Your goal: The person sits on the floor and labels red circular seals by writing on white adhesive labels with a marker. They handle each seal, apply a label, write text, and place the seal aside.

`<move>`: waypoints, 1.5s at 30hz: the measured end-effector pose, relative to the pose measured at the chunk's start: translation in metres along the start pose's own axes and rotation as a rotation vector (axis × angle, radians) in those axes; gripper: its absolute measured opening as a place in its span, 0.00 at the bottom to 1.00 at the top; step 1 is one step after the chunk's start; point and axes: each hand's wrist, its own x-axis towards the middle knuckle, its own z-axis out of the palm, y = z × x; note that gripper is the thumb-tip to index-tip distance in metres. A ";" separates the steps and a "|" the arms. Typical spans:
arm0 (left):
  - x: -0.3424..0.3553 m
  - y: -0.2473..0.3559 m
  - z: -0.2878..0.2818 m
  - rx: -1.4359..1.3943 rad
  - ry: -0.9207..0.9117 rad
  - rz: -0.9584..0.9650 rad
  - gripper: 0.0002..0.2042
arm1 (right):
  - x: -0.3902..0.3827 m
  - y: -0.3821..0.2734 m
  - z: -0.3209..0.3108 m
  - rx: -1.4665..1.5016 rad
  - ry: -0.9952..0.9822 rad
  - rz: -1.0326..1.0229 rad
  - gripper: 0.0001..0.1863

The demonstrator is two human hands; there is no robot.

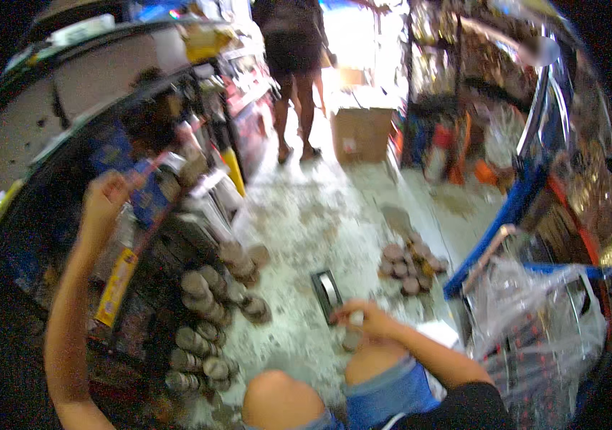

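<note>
My left hand (107, 195) is raised beside the shelving on the left, its fingers curled closed. Whatever may be in it is too blurred to make out. Over my knee, my right hand (367, 319) has its fingers bent together, with the tips by the lower end of a black rectangular object (322, 304) that bears a white strip. Just below that hand a small round disc (351, 340) shows on the floor. Several stacks of grey-brown round discs (195, 284) stand on the floor to the left. Another cluster of such discs (394, 253) sits to the right.
Packed shelves line the left, with a yellow label strip (116, 287) on one edge. At right stand a blue metal frame (496, 233) and a clear plastic bag (535, 322). Farther off are a cardboard box (363, 135) and a standing person (291, 43) by the bright doorway.
</note>
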 end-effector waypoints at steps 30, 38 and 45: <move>-0.347 0.113 0.098 -0.478 0.665 -0.821 0.17 | 0.012 0.254 0.123 0.002 0.684 0.494 0.48; -0.322 0.129 0.135 -0.560 0.749 -0.908 0.16 | -0.052 0.250 0.025 0.279 0.934 0.481 0.24; -0.318 0.107 0.160 -0.660 0.397 -0.717 0.13 | -0.215 0.171 -0.031 0.128 1.176 0.413 0.23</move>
